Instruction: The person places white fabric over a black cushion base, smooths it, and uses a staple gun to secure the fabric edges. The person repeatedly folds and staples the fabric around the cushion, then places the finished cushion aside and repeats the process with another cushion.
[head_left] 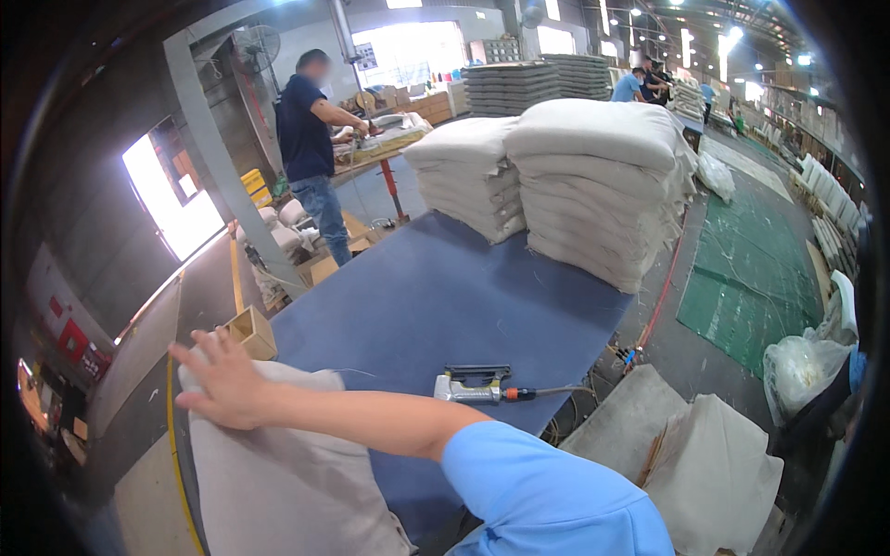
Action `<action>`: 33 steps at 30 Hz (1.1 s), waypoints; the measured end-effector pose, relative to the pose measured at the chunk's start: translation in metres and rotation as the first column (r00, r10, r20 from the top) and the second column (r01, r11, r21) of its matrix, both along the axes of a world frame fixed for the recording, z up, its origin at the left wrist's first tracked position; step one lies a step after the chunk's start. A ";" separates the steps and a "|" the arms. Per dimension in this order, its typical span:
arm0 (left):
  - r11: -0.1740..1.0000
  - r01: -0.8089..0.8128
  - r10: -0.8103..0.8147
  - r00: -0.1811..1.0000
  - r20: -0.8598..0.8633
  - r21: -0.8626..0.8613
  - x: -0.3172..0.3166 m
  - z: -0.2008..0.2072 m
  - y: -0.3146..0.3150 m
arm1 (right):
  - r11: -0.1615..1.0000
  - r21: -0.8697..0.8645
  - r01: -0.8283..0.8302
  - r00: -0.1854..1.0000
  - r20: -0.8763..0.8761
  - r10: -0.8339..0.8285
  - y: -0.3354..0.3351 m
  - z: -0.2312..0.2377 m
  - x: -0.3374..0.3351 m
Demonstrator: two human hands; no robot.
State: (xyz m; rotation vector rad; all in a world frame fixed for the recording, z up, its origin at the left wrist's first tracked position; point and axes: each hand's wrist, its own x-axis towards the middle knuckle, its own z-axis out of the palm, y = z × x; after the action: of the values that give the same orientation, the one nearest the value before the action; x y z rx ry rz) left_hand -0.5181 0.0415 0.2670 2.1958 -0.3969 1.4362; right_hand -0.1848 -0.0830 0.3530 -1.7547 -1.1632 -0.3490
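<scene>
My right arm, in a light blue sleeve, reaches across to the left. At its end my right hand (221, 382) is open with the fingers spread, over the far left edge of a beige fabric-covered piece (287, 463); it seems to rest on it. That piece lies at the near left of a blue-topped table (408, 306). A pneumatic staple gun (471, 385) lies on the tabletop beyond my forearm, hose running off to the right. My left hand is not in view.
Two tall stacks of beige upholstered pieces (593, 185) stand on the table's far end. A small wooden box (248, 334) sits by the left edge. More fabric-covered pieces (709, 463) lie at the right. Another person (311, 157) works at a table beyond.
</scene>
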 end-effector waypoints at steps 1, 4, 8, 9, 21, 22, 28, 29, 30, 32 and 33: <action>0.997 0.069 -0.069 0.998 0.011 0.043 0.012 -0.002 -0.006 | 0.991 -0.131 0.024 0.998 -0.046 -0.030 0.006 -0.003 0.000; 0.990 0.120 -0.120 0.993 -0.007 0.077 0.017 -0.005 -0.036 | 0.909 -0.215 -0.358 0.925 -0.216 0.313 0.022 -0.009 -0.043; 0.998 -0.040 0.032 0.984 -0.176 -0.042 0.045 0.025 -0.136 | 0.661 -0.135 -0.738 0.640 -0.449 0.623 -0.020 -0.010 -0.058; 0.932 0.059 -0.131 0.975 -0.180 -0.358 0.039 0.016 -0.131 | 0.606 -0.125 -0.786 0.593 -0.433 0.679 -0.031 -0.008 -0.057; 0.641 -0.211 -0.178 0.894 -0.410 -0.738 0.073 -0.061 -0.061 | 0.543 0.042 -0.839 0.476 -0.426 0.769 -0.127 -0.094 -0.129; 0.645 -0.201 -0.229 0.870 -0.437 -0.737 0.078 -0.066 -0.067 | 0.583 -0.002 -0.812 0.501 -0.515 0.696 -0.150 -0.094 -0.121; 0.651 -0.230 -0.365 0.740 -0.565 -0.723 0.096 -0.106 -0.091 | 0.841 -0.218 -0.495 0.649 -0.736 0.191 -0.224 -0.205 -0.131; 0.646 -0.247 -0.366 0.730 -0.577 -0.722 0.096 -0.112 -0.092 | 0.823 -0.191 -0.534 0.522 -0.841 0.143 -0.233 -0.219 -0.142; 0.642 -0.264 -0.368 0.717 -0.592 -0.720 0.095 -0.120 -0.092 | 0.809 -0.158 -0.567 0.377 -0.922 0.084 -0.240 -0.233 -0.153; 0.629 -0.300 -0.379 0.687 -0.620 -0.717 0.096 -0.134 -0.093 | 0.694 -0.011 -0.720 0.141 -0.981 0.131 -0.236 -0.261 -0.175; 0.626 -0.320 -0.381 0.670 -0.637 -0.711 0.097 -0.141 -0.093 | 0.635 0.071 -0.769 0.062 -0.981 0.185 -0.229 -0.277 -0.184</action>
State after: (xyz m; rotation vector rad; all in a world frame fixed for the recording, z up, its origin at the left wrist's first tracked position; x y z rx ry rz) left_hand -0.4210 -0.0518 0.1259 1.7374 0.4446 0.3589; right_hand -0.3689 -0.3117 0.0762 -1.2948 -0.8004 1.4927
